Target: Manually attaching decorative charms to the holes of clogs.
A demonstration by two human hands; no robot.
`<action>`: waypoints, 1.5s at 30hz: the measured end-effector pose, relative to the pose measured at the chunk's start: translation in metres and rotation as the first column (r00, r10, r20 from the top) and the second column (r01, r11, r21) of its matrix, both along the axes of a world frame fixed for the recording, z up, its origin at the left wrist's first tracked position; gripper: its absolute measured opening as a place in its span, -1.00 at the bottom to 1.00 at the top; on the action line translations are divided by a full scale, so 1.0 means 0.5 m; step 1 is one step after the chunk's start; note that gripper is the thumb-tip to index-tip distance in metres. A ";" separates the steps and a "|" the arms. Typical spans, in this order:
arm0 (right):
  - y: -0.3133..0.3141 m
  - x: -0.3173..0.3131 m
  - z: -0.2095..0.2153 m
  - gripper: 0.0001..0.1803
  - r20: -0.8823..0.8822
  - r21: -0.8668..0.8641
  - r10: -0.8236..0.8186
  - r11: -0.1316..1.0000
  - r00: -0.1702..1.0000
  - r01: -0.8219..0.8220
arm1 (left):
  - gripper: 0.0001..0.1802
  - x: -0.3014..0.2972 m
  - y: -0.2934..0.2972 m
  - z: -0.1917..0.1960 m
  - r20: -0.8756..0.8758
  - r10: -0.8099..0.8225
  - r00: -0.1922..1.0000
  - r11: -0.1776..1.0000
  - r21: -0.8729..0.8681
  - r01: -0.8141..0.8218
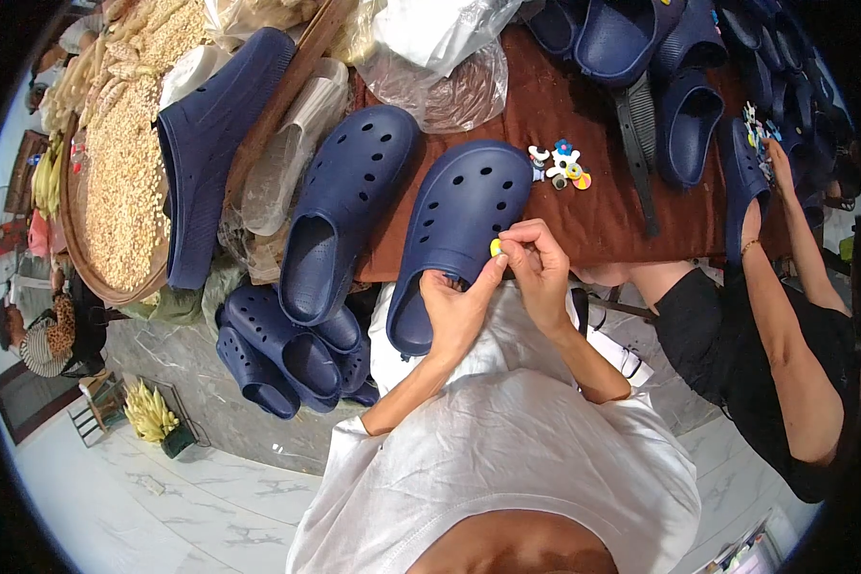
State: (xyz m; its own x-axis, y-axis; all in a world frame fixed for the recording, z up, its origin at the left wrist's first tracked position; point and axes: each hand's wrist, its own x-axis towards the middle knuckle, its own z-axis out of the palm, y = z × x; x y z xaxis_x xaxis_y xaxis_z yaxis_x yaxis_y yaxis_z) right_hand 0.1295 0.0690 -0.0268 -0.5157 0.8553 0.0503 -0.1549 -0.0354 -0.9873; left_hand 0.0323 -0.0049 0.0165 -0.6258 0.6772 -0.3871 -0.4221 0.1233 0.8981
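Observation:
A navy clog (457, 215) with round holes lies in front of me, its toe pointing away. My left hand (457, 306) reaches into its opening; the fingers are hidden inside and the thumb lies over the upper, gripping it. Between finger and thumb of my right hand (538, 260) is a small yellow shoe charm (496, 247), at the holes along the clog's right side. Whether the charm's stem sits in a hole I cannot tell. Just right of the toe, several colourful shoe charms (564, 167) lie in a cluster on the brown cloth (584, 225).
Another navy clog (354, 191) lies left, beside a plastic-wrapped item (297, 143) and a tilted clog (215, 153). A round tray (115, 292) of pale kernels is far left. Several clogs (282, 340) hang below the edge. On the right, a co-worker's hand (780, 165) works at another clog (741, 182).

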 end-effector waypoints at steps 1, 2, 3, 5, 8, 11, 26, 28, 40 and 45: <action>-0.004 -0.001 -0.004 -0.91 -0.028 0.003 -0.024 1.000 0.999 0.024 | -0.69 0.001 0.000 -0.005 -0.019 0.018 1.000 1.000 -0.001 -0.018; -0.007 -0.001 -0.005 -0.91 -0.028 0.001 -0.023 1.000 0.999 0.024 | -0.71 0.002 -0.001 -0.007 -0.038 0.036 0.999 0.999 -0.001 -0.036; -0.009 -0.001 -0.005 -0.92 -0.028 -0.007 -0.023 1.000 0.999 0.023 | -0.71 0.002 -0.001 -0.007 -0.038 0.037 0.999 0.999 -0.004 -0.037; -0.011 0.000 -0.003 -0.92 -0.027 -0.017 -0.021 1.000 0.999 0.020 | -0.71 0.001 0.000 -0.004 -0.058 0.054 0.997 0.998 -0.024 -0.056; -0.007 0.006 0.005 -0.93 0.012 -0.020 0.002 1.000 1.000 -0.002 | -0.64 -0.004 -0.007 -0.024 -0.064 -0.002 0.998 0.998 -0.056 -0.001; 0.002 0.009 0.010 -0.93 0.089 0.041 0.056 0.997 0.994 -0.060 | -0.72 0.003 -0.001 -0.018 -0.127 0.084 0.988 0.996 0.003 -0.084; 0.014 0.005 0.022 -0.88 0.205 0.186 -0.029 0.983 0.978 -0.010 | -0.62 -0.018 0.002 -0.009 0.047 -0.073 0.996 0.995 -0.066 0.076; 0.029 0.017 0.033 -0.87 0.286 0.149 0.000 0.988 0.958 -0.044 | -0.55 -0.027 0.002 -0.011 0.118 -0.040 0.992 0.999 -0.021 0.043; 0.166 0.056 -0.037 -0.73 0.624 0.649 -0.471 0.757 0.624 -0.077 | -0.33 -0.040 -0.001 -0.032 0.287 -0.026 0.957 0.999 -0.016 0.031; 0.162 0.053 -0.024 -0.84 0.570 0.595 -0.389 0.803 0.724 -0.037 | -0.33 -0.035 -0.004 -0.031 0.303 -0.006 0.953 1.000 -0.024 0.014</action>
State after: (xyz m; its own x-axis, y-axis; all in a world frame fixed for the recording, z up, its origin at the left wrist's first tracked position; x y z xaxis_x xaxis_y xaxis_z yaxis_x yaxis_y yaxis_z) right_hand 0.1562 0.1502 -0.0390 -0.4396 0.8646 0.2433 0.5689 0.4776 -0.6695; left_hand 0.0148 -0.0071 0.0011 -0.4695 0.6702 -0.5748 -0.6725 0.1503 0.7246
